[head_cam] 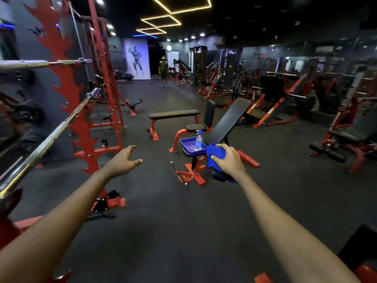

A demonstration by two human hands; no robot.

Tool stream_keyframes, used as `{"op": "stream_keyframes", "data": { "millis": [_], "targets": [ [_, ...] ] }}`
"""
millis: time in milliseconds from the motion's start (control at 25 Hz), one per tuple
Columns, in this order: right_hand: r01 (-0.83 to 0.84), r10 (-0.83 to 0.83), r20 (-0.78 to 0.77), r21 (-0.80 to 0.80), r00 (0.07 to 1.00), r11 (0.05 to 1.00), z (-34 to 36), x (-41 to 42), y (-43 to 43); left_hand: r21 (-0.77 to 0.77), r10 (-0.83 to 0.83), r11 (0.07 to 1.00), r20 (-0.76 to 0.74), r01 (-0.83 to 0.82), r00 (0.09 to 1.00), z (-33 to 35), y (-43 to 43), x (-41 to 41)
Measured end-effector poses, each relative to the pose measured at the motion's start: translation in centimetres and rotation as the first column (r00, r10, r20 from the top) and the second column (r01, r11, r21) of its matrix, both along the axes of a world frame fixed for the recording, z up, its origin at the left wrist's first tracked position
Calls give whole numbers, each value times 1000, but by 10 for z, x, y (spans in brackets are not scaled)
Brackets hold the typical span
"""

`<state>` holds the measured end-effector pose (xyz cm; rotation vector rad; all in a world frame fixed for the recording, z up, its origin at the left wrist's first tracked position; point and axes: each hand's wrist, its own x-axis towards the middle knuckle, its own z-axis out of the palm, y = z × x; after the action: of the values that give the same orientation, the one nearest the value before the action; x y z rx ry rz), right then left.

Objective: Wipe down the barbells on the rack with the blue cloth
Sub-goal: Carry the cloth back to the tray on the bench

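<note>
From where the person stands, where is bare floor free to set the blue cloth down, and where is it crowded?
Free: the dark floor between the barbell rack and the red stand carrying the blue tray, and beyond, before the flat bench. Crowded: the tray holds a spray bottle; benches and machines fill the right side.

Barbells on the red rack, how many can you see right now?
2. The upper barbell lies level at the left edge; the lower barbell slants down toward the camera. More may be hidden off-frame left.
</note>
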<state>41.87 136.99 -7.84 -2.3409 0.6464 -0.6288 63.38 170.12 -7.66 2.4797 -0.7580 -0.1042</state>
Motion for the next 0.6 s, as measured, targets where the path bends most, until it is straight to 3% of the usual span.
{"op": "stream_keyframes", "data": {
  "millis": [600],
  "targets": [
    [-52, 52, 7, 24, 999, 998, -11, 361, -135, 9, 35, 999, 8, -35, 999, -13, -137, 333]
  ]
}}
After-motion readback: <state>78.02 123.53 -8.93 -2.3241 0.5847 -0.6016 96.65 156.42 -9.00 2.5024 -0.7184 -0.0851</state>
